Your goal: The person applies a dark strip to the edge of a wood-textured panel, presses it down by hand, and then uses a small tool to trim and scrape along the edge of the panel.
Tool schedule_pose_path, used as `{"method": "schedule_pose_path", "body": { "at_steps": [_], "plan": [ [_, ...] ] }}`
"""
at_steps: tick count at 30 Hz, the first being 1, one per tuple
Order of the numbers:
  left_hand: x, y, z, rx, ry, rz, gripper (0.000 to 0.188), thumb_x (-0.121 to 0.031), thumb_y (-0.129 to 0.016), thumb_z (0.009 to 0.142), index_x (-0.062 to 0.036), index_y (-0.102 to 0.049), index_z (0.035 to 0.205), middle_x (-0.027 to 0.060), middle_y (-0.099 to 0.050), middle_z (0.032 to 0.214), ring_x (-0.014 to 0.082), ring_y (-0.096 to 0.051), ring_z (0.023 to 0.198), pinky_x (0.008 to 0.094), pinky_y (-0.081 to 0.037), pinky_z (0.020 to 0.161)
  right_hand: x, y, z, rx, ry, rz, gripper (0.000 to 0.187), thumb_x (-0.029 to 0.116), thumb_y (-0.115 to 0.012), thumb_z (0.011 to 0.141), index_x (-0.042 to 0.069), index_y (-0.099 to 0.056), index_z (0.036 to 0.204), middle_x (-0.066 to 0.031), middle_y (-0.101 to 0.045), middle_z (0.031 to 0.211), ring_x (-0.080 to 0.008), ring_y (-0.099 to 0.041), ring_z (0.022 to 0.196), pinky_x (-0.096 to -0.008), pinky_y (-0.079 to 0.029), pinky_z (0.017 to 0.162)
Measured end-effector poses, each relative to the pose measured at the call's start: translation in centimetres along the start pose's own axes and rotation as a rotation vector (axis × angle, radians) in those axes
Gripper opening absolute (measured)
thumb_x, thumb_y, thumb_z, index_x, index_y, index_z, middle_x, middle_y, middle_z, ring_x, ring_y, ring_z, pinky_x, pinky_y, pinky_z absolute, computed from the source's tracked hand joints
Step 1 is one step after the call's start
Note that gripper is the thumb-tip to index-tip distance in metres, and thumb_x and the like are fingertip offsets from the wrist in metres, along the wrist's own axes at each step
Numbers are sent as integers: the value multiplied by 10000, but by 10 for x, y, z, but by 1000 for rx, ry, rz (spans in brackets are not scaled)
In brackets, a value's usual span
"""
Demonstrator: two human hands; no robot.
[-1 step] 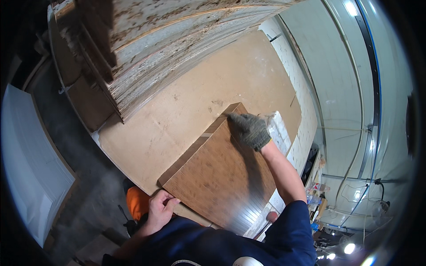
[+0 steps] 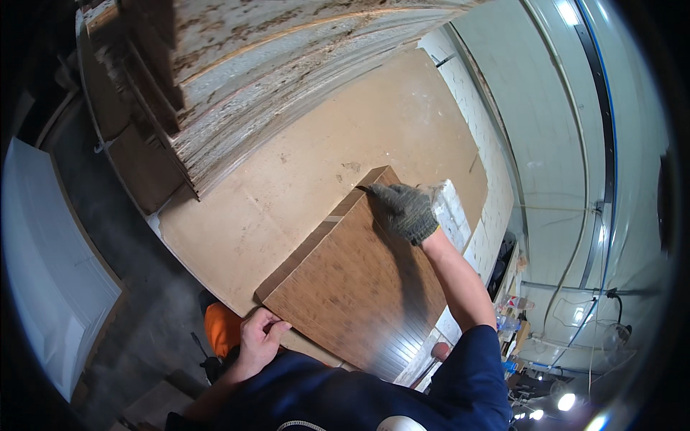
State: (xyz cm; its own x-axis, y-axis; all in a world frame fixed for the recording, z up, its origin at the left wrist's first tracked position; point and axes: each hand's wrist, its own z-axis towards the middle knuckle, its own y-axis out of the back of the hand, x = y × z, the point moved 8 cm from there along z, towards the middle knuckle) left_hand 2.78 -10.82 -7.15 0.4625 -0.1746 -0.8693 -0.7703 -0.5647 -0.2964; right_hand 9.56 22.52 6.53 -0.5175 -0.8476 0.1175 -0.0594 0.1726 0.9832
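A thick brown wood-grain piece, one block or a tight stack of boards, lies on a beige sheet in front of me. My right hand, in a grey knit glove, rests at its far end with the fingers closed. A thin dark tip pokes out past those fingers at the edge; its kind does not show. My bare left hand is at the near left corner, thumb and forefinger drawn together beside the edge. What lies between them, if anything, is hidden.
A tall stack of rough-edged sheets stands at the far left on the beige surface. White worn blocks sit right of the brown piece. Something orange is by my left hand. White panels stand at far left; a pale wall rises right.
The dark tip at my right fingers shows slightly more past the edge. Otherwise both hands and the brown piece look the same.
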Motion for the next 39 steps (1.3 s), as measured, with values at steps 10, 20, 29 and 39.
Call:
{"method": "schedule_pose_path", "body": {
  "at_steps": [10, 20, 29, 39],
  "plan": [
    [-3, 0, -1, 3, 15, -12, 140, -60, -689, 814, 19, -575, 838, 85, -651, 750, 110, -602, 684, 267, -500, 638, -51, -5, 8, -231, -365, 12, 294, 221, -503, 876, 149, -598, 1144, -208, -634, 982, -380, -605, 914, -447, -481, 791],
    [1, -2, -1, 19, 23, -29, 137, -50, -678, 823, 21, -562, 839, 83, -652, 769, 100, -597, 702, 254, -497, 657, -12, -8, -9, -45, -144, 70, 414, 204, -529, 824, 135, -542, 1232, -176, -636, 1027, -366, -598, 960, -465, -471, 821],
    [0, 0, -1, 27, 22, -38, 111, -27, -653, 837, 24, -555, 848, 84, -651, 790, 99, -593, 716, 252, -492, 690, -44, -3, 3, -249, -420, 26, 302, 204, -471, 886, 118, -582, 1154, -192, -638, 985, -377, -608, 914, -469, -474, 797],
    [-3, 0, -3, 55, 118, 10, 95, -13, -627, 847, 33, -546, 867, 81, -646, 816, 97, -592, 743, 239, -485, 699, 20, 0, -35, -345, -149, 182, 253, 146, -541, 828, 101, -600, 1070, -143, -626, 748, -330, -610, 689, -438, -477, 596]
  ]
}}
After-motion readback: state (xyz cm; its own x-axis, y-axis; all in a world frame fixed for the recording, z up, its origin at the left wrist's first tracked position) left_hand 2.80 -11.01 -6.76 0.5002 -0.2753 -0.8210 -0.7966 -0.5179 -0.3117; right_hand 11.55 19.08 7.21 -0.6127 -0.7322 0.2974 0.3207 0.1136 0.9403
